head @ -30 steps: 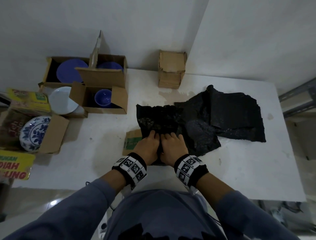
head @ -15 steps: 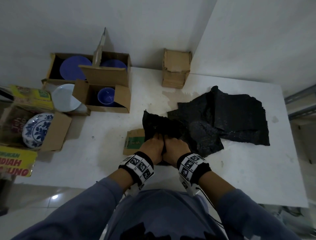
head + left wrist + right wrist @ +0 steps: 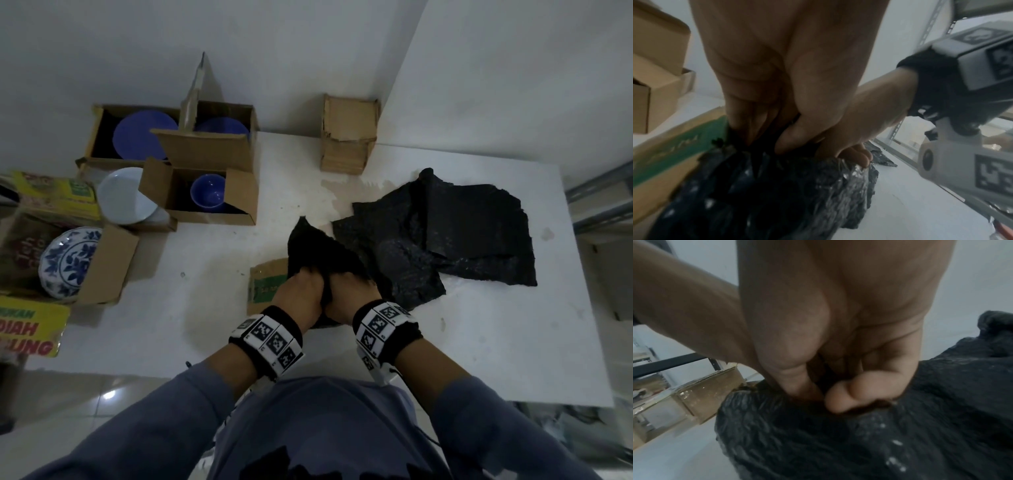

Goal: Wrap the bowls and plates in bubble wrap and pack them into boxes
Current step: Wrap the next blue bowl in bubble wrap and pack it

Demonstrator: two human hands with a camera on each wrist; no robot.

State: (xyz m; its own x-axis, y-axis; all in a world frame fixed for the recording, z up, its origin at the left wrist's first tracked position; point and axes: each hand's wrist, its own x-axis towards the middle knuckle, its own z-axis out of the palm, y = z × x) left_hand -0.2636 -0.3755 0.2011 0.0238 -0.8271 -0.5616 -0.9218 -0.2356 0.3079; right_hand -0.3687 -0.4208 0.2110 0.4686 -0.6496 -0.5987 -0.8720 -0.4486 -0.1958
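Observation:
A bundle of black bubble wrap (image 3: 315, 250) (image 3: 777, 186) (image 3: 818, 443) is gathered over a small brown box with a green label (image 3: 265, 284) (image 3: 663, 155) near the table's front. My left hand (image 3: 301, 287) (image 3: 789, 138) and right hand (image 3: 352, 291) (image 3: 826, 395) sit side by side and pinch the wrap's gathered top. What the wrap encloses is hidden. More black bubble wrap sheets (image 3: 455, 236) lie to the right. A small blue bowl (image 3: 208, 191) sits in an open box (image 3: 239, 202).
On the white table (image 3: 205, 325) the left side holds open boxes with blue plates (image 3: 144, 137), a white plate (image 3: 123, 195) and a blue-patterned plate (image 3: 70, 262). A closed brown box (image 3: 347, 133) stands at the back wall. Metal shelving (image 3: 603, 202) is on the right.
The flat sheet edge that both hands held down has been pulled inward and bunched up into a peak over the small box. The hands stayed close together.

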